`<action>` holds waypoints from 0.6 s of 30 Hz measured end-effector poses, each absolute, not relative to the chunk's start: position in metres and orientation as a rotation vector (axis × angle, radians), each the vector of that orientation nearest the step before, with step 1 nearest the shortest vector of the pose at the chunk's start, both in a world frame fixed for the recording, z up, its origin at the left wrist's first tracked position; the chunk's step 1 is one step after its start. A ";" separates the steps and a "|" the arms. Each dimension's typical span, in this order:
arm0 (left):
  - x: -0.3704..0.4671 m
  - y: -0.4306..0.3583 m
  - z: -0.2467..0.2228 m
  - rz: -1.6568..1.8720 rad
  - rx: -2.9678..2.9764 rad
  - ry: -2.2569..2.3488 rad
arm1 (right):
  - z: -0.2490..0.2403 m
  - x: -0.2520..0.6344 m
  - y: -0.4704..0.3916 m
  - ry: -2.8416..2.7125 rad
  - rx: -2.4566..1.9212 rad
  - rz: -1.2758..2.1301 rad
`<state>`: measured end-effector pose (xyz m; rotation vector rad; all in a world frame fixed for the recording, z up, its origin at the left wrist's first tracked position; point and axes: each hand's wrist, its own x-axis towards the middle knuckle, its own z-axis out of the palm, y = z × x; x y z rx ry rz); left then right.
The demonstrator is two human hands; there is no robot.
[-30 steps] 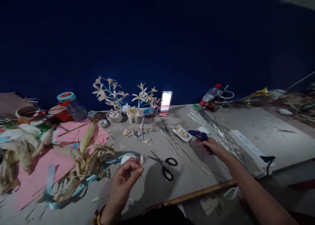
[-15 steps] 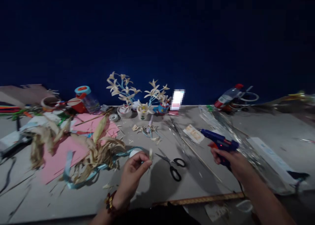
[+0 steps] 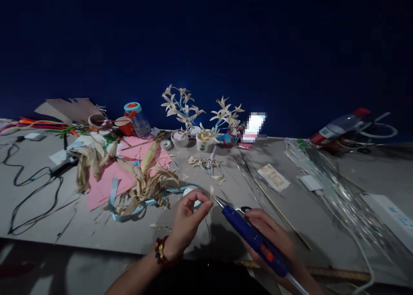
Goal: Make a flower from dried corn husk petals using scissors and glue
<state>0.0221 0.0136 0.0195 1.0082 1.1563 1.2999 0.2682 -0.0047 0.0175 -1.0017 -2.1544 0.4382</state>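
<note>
The left hand [image 3: 189, 219] pinches a small pale sliver of dried husk [image 3: 211, 192] between thumb and fingertips, held upright just above the grey counter [image 3: 48, 200], while the right hand [image 3: 272, 234] is clenched around the handle of a blue plastic hot-glue gun [image 3: 251, 237] whose metal nozzle points up and left, ending just beside the sliver and the left thumb. The chief hazard, as I judge it, is a burn: the nozzle tip sits so near the fingertips [image 3: 206, 205] that a small slip, or glue running down so short a piece, would likely reach them. The sliver is thin and lightly held, so pressure from the nozzle could bend it or knock it out of the pinch. The gun's cord trails off towards the lower right and may drag on the bundle of clear shiny strips [image 3: 335, 191] lying near it. Black-handled scissors [image 3: 241, 209] lie mostly hidden under the gun, their points towards the hands. A heap of dried tan husk leaves [image 3: 142, 187] tangled with light blue ribbon [image 3: 114, 191] rests close to the left hand, where a stray drip could foul it.
</note>
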 end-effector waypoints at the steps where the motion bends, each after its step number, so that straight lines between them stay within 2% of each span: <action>1: 0.022 0.013 0.020 1.303 1.014 1.161 | 0.017 0.268 -0.003 -2.155 -0.979 0.407; 18: 0.021 0.012 0.019 1.313 1.050 1.148 | 0.018 0.263 -0.006 -2.220 -1.088 0.352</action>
